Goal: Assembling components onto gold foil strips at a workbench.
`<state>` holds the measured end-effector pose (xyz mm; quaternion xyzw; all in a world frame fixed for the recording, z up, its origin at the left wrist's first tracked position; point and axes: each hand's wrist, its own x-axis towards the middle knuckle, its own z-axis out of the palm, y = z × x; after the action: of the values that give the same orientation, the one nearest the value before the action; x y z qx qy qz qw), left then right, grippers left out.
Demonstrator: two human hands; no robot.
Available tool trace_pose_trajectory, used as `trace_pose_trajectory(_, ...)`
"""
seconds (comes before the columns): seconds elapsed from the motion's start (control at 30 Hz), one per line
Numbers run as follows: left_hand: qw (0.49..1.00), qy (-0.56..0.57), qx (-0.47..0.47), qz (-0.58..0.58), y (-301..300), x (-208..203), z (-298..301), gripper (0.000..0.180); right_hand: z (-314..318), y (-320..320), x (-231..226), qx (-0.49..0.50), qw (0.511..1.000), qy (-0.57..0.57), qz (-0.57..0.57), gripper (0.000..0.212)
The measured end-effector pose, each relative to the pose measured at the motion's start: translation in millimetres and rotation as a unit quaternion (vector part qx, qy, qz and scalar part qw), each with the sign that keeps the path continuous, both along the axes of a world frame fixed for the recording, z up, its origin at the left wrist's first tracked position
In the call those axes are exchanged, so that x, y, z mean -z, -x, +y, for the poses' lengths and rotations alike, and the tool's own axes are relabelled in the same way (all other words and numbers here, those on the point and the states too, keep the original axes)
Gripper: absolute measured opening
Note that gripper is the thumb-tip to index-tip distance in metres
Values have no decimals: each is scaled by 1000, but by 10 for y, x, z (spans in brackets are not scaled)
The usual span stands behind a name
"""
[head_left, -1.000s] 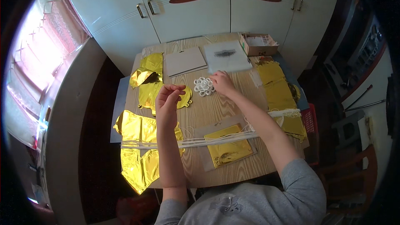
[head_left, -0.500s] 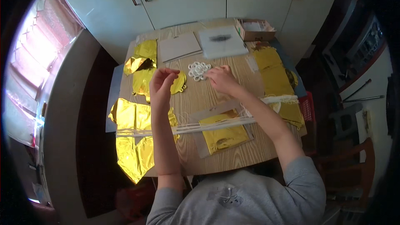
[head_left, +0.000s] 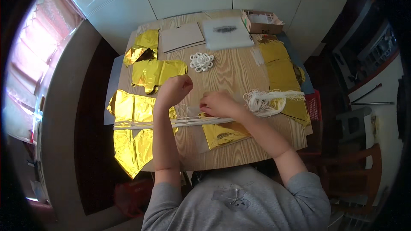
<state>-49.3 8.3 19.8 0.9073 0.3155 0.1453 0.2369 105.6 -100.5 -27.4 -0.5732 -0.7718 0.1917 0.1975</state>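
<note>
My left hand [head_left: 173,91] hovers over the table at the edge of a flat gold foil piece [head_left: 158,72], its fingers bent into a pinch. Whatever it may hold is too small to make out. To its right, my right hand [head_left: 219,104] has its fingers closed just above a long bundle of white strings [head_left: 190,122] and a gold foil packet [head_left: 218,137]. What those fingers grip, if anything, is hidden. Beyond both hands lies a cluster of small white rings [head_left: 201,62].
More gold foil [head_left: 132,113] lies on the left, and gold sheets [head_left: 280,66] on the right. A tangled string end [head_left: 261,102] rests near them. At the back are a grey-beige board [head_left: 183,37], a translucent plastic sheet [head_left: 229,38] and an open cardboard box [head_left: 263,26].
Both hands have come back toward me from the white rings. My right hand has moved from beside the rings to above the white strings and the foil packet.
</note>
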Motion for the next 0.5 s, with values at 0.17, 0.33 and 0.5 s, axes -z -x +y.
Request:
trace_pose_trajectory(0.17,1000,9,-16,-9,53,-43,1,19,427,416,382,108,994,-7,-21,24)
trace_pose_trajectory(0.33,999,-8,-10,-35,-6,-69,-10,19,684,432,726,14,998,42,53,32)
trace_pose_trajectory(0.5,995,-23,-32,-95,-13,-70,9,22,670,192,611,18,924,71,374,20)
